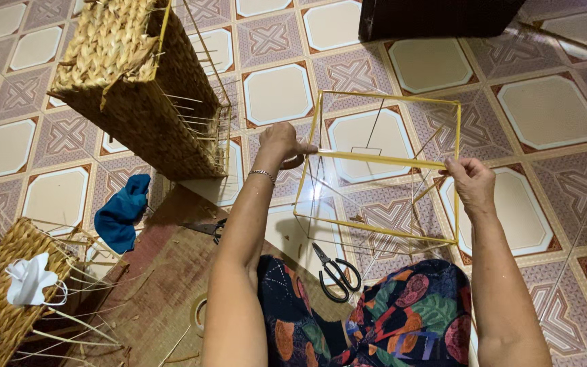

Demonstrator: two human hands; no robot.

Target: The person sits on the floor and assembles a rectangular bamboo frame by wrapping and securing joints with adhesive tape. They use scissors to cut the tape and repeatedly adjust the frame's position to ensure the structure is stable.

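A box-shaped wire frame wrapped in yellow tape (pixel 383 160) hangs in front of me above the patterned tile floor. My left hand (pixel 284 143) grips the near top bar at its left corner. My right hand (pixel 471 182) pinches the same bar at its right end. Black-handled scissors (pixel 334 273) lie on the floor below the frame, just ahead of my knees in floral fabric.
A half-woven straw basket on a wire frame (pixel 145 88) stands at the upper left. Another woven basket (pixel 1 299) with a white cloth on it sits at the lower left. A blue cloth (pixel 122 212) lies between them. A dark box (pixel 436 17) is at the top edge.
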